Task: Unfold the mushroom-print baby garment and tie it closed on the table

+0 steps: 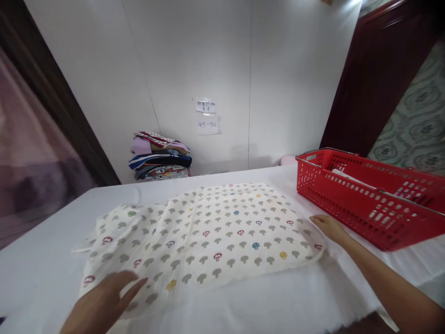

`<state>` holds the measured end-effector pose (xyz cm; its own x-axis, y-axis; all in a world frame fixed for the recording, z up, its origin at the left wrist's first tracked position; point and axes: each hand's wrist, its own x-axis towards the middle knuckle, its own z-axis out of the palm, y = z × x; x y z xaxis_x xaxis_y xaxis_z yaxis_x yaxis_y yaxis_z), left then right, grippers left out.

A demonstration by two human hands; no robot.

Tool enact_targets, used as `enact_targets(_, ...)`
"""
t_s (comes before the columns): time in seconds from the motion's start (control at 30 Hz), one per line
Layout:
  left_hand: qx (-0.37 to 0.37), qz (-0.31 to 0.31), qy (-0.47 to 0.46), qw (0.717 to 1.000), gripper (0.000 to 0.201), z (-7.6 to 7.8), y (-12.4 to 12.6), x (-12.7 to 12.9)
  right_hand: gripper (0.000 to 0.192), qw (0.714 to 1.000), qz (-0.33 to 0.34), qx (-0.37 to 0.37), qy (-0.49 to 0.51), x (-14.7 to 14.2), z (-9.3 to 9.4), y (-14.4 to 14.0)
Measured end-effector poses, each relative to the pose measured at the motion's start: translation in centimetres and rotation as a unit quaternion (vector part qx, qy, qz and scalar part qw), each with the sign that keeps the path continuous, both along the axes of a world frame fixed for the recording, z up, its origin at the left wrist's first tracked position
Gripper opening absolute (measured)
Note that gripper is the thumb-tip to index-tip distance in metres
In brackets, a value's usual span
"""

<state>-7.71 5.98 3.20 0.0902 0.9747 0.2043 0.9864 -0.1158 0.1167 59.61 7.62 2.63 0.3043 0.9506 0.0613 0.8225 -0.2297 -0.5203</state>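
Head view: white mushroom-print cotton garment (208, 232) spread flat on white-covered table (41, 250). Left hand (104, 301) flat, fingers loosely spread, on its near-left corner. Right hand (330, 227) open, touching its right edge, near red plastic basket (351, 199). Folded clothes stack (160, 157) against wall.

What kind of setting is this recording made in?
Probably a room set up for folding laundry: a mushroom-print cloth lies spread on a white-covered table, a stack of folded clothes sits by the wall, and a red basket stands at the right.
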Motion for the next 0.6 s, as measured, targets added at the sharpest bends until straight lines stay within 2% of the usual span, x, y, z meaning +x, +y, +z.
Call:
enact_targets(0.07, 0.010, -0.064, 0.007, 0.998, 0.044, -0.1, 1.9, 2.6, 0.034, 0.999, -0.016, -0.033, -0.027, -0.7, -0.1, 3.0)
enact_targets(0.17, 0.028, -0.117, 0.023, 0.992, 0.044, -2.7, 4.4, 5.1, 0.039, 0.991, -0.052, -0.111, -0.048, -2.1, -0.2, 7.2)
enact_targets(0.27, 0.020, -0.114, 0.051, 0.992, 0.053, -5.8, 5.6, 5.4, 0.046, 0.983, -0.074, -0.156, -0.067, -3.2, 0.1, 10.4)
enact_targets(0.33, 0.018, -0.106, 0.059, 0.993, 0.055, -7.0, 5.6, 5.0, 0.046, 0.979, -0.070, -0.176, -0.082, -3.8, 0.4, 11.9)
enact_targets(0.43, 0.019, -0.103, 0.058, 0.993, 0.054, -7.2, 5.3, 4.5, 0.037, 0.979, -0.049, -0.176, -0.093, -5.3, 1.1, 13.1)
enact_targets(0.5, 0.025, -0.103, 0.055, 0.993, 0.053, -7.0, 5.1, 4.5, 0.034, 0.982, -0.035, -0.145, -0.115, -7.2, 1.6, 13.1)
enact_targets(0.57, 0.028, -0.101, 0.052, 0.993, 0.053, -6.8, 5.0, 4.6, 0.033, 0.980, 0.011, -0.094, -0.176, -10.0, 1.9, 12.1)
enact_targets(0.6, 0.028, -0.101, 0.050, 0.993, 0.053, -6.7, 5.0, 4.7, 0.032, 0.972, 0.058, -0.067, -0.219, -11.7, 1.8, 11.4)
